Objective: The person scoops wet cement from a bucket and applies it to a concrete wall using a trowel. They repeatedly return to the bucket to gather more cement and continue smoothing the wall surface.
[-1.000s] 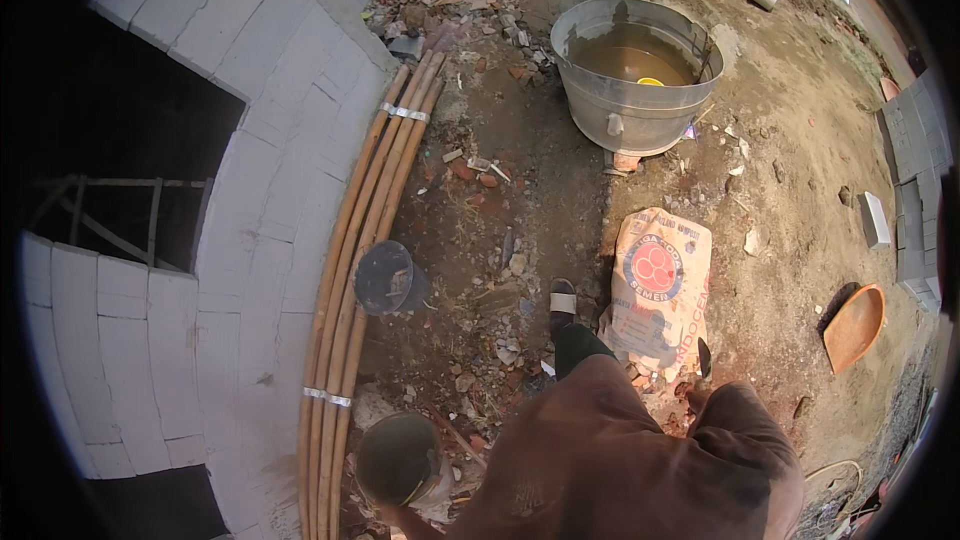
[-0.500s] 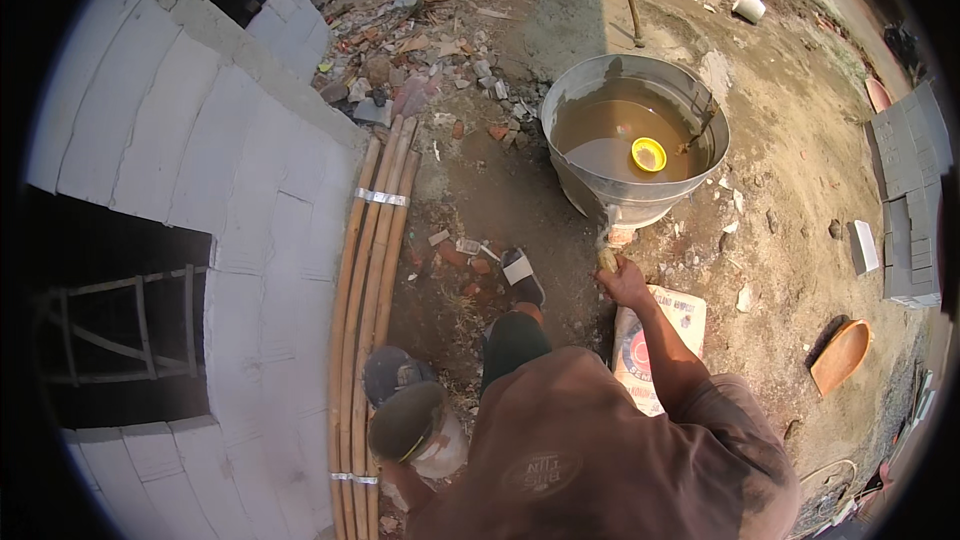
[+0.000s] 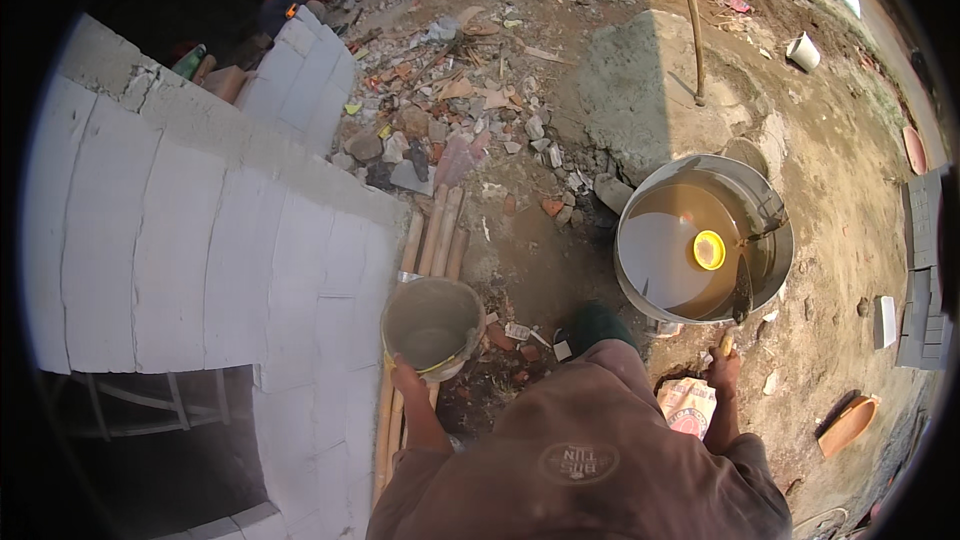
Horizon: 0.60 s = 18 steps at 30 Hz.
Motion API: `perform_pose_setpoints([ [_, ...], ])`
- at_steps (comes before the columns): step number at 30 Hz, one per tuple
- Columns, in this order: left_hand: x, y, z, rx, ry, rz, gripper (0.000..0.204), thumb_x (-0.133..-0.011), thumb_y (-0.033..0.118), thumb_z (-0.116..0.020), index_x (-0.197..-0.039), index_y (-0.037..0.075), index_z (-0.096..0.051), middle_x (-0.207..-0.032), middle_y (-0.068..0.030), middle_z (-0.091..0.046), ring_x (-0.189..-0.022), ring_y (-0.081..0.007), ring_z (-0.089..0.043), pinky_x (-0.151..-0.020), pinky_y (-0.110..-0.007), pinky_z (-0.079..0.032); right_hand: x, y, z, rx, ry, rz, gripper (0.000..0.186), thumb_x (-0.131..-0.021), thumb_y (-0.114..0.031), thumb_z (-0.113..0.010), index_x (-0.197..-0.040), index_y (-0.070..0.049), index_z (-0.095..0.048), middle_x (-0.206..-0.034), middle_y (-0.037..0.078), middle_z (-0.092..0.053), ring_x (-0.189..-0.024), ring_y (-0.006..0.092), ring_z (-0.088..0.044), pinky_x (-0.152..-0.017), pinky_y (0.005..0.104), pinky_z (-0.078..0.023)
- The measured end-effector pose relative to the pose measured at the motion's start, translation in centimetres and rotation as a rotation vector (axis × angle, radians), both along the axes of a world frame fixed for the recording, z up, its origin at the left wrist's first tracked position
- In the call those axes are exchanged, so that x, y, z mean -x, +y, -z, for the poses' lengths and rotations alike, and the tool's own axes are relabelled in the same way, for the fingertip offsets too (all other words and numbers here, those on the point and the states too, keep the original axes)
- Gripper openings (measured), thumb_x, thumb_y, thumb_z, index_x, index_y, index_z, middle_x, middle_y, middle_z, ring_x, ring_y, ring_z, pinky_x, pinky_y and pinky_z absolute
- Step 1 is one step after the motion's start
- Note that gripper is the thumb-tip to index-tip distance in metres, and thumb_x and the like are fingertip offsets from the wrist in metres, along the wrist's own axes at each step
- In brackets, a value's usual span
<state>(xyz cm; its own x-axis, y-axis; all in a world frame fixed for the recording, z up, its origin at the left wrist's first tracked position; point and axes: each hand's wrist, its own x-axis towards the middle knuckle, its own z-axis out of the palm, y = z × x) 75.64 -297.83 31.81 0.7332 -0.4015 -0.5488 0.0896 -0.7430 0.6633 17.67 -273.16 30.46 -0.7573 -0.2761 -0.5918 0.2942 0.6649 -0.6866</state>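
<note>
At the left, my left hand [image 3: 408,378] grips the near rim of a bucket [image 3: 470,365] whose mouth tips upward and shows a grey inside. How much it holds, I cannot tell. My right hand [image 3: 723,372] is closed round the wooden handle of a trowel [image 3: 742,295]. Its dark blade reaches over the near rim of a large round metal tub [image 3: 640,285]. Brownish water fills part of the tub, and a yellow bowl [image 3: 709,250] floats there. Just beside my right forearm a paper sack [image 3: 687,402] stands on the ground.
A pale block wall [image 3: 240,210] with a dark opening runs along the left. Several bamboo poles [image 3: 437,230] lie at its foot. Rubble [image 3: 460,110] spreads behind. Beyond the tub, a wooden handle [image 3: 696,50] stands up. Stacked grey blocks [image 3: 925,270] and a terracotta-coloured piece [image 3: 848,427] lie right.
My left hand has brought the bucket up and forward beside the wall. The right hand stays on the trowel, its blade now over the tub rim. The view has shifted left.
</note>
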Motion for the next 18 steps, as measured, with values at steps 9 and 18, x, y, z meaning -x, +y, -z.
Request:
perform_pose_setpoints([
  [9,7.2,-26.3,-2.6,0.296,0.2,0.084,0.047,-0.089,0.04,-0.05,-0.111,-0.001,-0.053,-0.095,-0.0119,-0.058,-0.064,-0.0203,-0.054,-0.044,-0.029,-0.038,6.8,-18.2,5.4,0.003,-0.035,-0.037,0.027,-0.075,-0.023,-0.064,-0.085,-0.007,-0.045,-0.049,0.002,-0.042,-0.033,0.0159,-0.044,-0.03,0.03,-0.036],
  [18,16.7,-47.5,0.9,0.135,0.234,0.042,0.045,-0.09,0.042,-0.048,-0.105,0.0,-0.054,-0.088,-0.0108,-0.057,-0.059,-0.0181,-0.052,-0.04,-0.026,-0.037,6.7,-31.4,-1.0,-0.109,-0.026,0.023,0.03,-0.075,-0.026,-0.066,-0.082,-0.004,-0.048,-0.05,0.004,-0.045,-0.036,0.0155,-0.048,-0.033,0.0291,-0.039],
])
